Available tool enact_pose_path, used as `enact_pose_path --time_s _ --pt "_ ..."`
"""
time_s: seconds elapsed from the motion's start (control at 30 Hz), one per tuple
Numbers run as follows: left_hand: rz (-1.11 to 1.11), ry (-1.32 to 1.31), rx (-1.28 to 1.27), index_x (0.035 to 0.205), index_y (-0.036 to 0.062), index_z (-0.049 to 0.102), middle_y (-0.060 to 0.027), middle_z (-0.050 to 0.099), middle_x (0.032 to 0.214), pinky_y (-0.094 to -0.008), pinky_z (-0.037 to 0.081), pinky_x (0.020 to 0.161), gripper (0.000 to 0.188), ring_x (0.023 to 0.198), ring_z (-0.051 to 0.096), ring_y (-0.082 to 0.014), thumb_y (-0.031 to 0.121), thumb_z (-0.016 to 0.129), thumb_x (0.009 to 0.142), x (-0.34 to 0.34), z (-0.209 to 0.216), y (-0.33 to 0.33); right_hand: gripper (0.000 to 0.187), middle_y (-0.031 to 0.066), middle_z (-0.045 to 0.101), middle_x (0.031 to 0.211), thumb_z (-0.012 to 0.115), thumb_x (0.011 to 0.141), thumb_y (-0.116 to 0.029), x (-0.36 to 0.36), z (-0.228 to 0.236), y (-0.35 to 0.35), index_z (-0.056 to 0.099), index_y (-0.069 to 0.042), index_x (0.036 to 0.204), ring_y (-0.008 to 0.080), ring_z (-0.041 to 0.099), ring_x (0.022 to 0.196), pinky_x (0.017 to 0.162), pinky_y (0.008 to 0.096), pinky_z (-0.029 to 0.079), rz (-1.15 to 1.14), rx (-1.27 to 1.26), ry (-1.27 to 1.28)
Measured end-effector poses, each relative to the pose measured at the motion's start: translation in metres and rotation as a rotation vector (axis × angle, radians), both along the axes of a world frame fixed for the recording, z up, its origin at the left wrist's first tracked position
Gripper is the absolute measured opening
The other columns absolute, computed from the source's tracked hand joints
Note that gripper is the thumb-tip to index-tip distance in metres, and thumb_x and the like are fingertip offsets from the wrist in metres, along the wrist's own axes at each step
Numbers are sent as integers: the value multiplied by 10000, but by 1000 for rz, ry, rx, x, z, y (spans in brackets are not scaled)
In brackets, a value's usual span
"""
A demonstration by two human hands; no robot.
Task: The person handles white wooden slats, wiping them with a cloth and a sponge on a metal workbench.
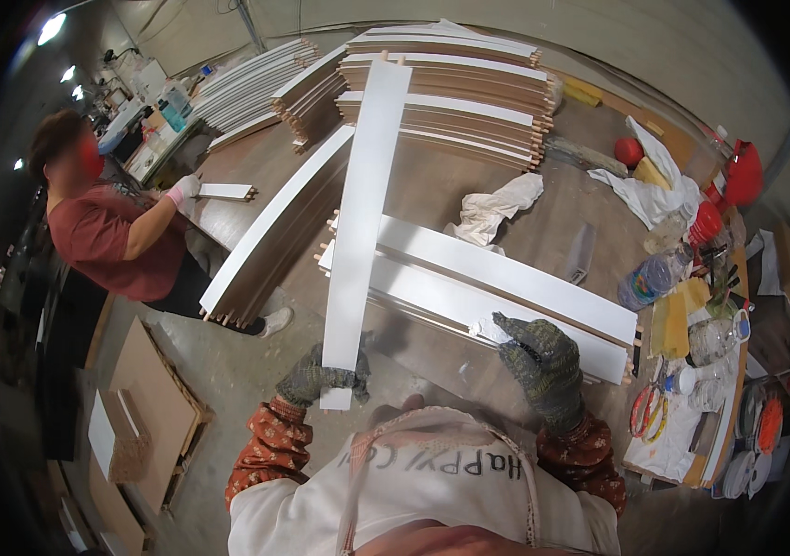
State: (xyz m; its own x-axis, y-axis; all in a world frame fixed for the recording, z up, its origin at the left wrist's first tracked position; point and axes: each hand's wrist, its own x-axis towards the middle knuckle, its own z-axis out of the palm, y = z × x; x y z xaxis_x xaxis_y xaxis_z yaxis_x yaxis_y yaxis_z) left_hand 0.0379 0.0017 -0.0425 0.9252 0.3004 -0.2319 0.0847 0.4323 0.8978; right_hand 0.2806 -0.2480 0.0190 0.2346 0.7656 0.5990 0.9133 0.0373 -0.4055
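My left hand (pixel 323 378), in a dark grey-green knit glove, is closed round the near end of a long white slat (pixel 364 204). The slat slants up and away, with small wooden dowels at its far end. In the same kind of glove, my right hand (pixel 543 371) has its fingers bent together at a small white crumpled wad (pixel 486 327); whether it is paper or cloth I cannot make out. That wad is over a white board (pixel 451 287) with dowelled ends, and a second white board (pixel 506 275) lies just beyond it.
Stacked white-faced boards (pixel 451 102) fill the table's back, with another stack (pixel 270 222) at left. Crumpled paper (pixel 499 208) lies mid-table. Bottles (pixel 650 281) and scissors (pixel 647 410) crowd the right edge. At left, a co-worker (pixel 121 218) holds a short white board (pixel 225 191).
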Motion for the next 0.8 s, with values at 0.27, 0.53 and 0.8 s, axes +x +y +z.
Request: enact_pose_path --time_s 0.27,0.53,0.8 --pt "346 412 1707 1393 62 401 -208 511 1296 -414 438 946 707 1102 545 -391 -46 584 719 -24 35 2 342 68 567 726 670 805 -40 -2 11 16 652 -48 1146 169 547 653 590 317 456 21 148 640" --pt "353 468 2371 1428 119 361 -71 550 944 -363 477 721 638 838 556 -201 82 541 816 53 40 -14 230 10 533 713 586 917 -126 22 28 123 612 20 1092 76 490 609 543 225 419 198 157 1085" --pt "495 -28 1069 1356 26 441 -150 525 1302 -400 450 975 669 1150 546 -277 292 714 806 -69 37 30 244 -11 571 709 636 890 -127 15 16 133 645 -3 1099 46 506 595 550 191 436 146 166 1191"
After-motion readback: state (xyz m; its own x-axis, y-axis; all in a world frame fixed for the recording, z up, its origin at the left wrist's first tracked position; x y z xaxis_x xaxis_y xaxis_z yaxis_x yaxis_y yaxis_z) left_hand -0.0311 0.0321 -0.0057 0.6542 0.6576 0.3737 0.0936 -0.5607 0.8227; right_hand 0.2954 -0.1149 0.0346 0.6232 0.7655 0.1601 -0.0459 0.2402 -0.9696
